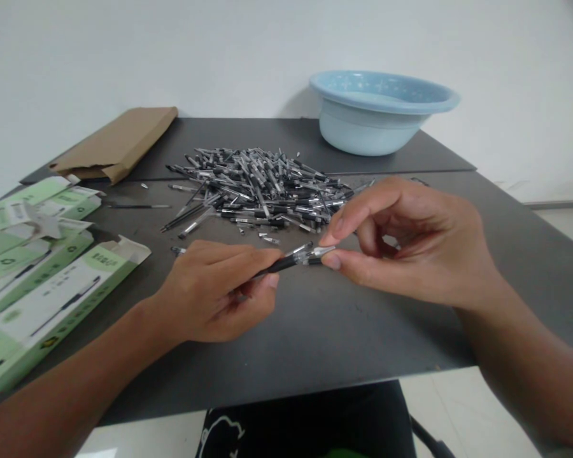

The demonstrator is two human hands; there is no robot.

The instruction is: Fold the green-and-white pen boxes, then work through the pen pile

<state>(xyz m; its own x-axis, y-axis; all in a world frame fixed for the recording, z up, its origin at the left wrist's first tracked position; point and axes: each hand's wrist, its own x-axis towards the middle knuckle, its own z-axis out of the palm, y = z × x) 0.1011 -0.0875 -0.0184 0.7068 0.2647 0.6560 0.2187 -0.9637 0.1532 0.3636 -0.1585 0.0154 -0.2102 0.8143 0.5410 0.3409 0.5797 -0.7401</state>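
Observation:
My left hand [224, 286] is closed around the dark barrel of a pen [289, 259], which points to the right and slightly up. At its front end, the thumb and forefinger of my right hand [405, 248] pinch a silvery cone-shaped pen tip [321, 251]. Whether the tip is joined to the barrel or just apart from it, I cannot tell. Just beyond both hands lies a large heap of pens and pen parts [262, 184], black, clear and silver. A few small loose pieces [270, 240] are scattered on the table in front of the heap.
Green and white pen boxes [71, 292] are piled at the left. Behind them lies a brown paper bag [119, 140], with a thin refill [138, 206] nearby. A light blue basin [372, 127] stands at the back right of the dark table [325, 337], near the wall.

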